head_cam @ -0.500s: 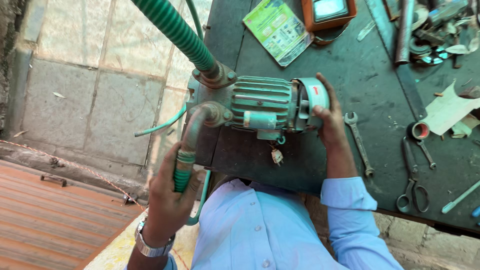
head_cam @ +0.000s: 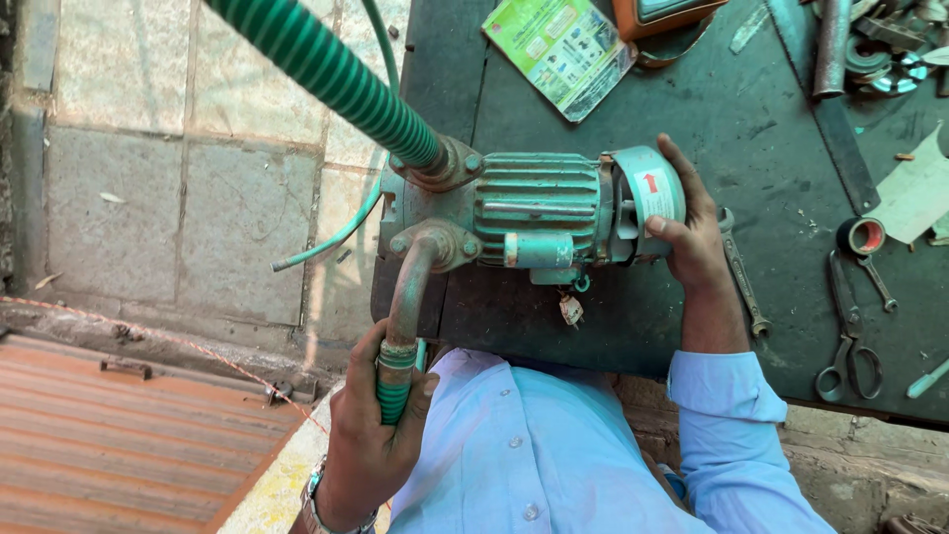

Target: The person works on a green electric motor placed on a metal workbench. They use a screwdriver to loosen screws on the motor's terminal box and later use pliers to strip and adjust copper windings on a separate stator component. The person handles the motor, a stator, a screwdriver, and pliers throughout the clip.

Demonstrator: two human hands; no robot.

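Note:
A green water pump motor (head_cam: pixel 539 213) lies on its side at the edge of a dark workbench (head_cam: pixel 761 138). My right hand (head_cam: pixel 687 232) wraps the fan cover at the motor's right end. My left hand (head_cam: pixel 374 435) grips the green ribbed hose where it joins a rusty bent pipe (head_cam: pixel 410 287) coming off the pump's lower port. A thick green ribbed hose (head_cam: pixel 326 69) runs from the upper port up and to the left. A small tag (head_cam: pixel 570 311) hangs under the motor.
On the bench lie a spanner (head_cam: pixel 741 277), scissors (head_cam: pixel 845 346), a tape roll (head_cam: pixel 860 235), a green leaflet (head_cam: pixel 561 47), an orange box (head_cam: pixel 662 15) and metal parts at the far right. Stone paving and a rusty grate (head_cam: pixel 119 435) lie to the left.
The view has shifted slightly. Both hands keep their holds on the motor end and the hose.

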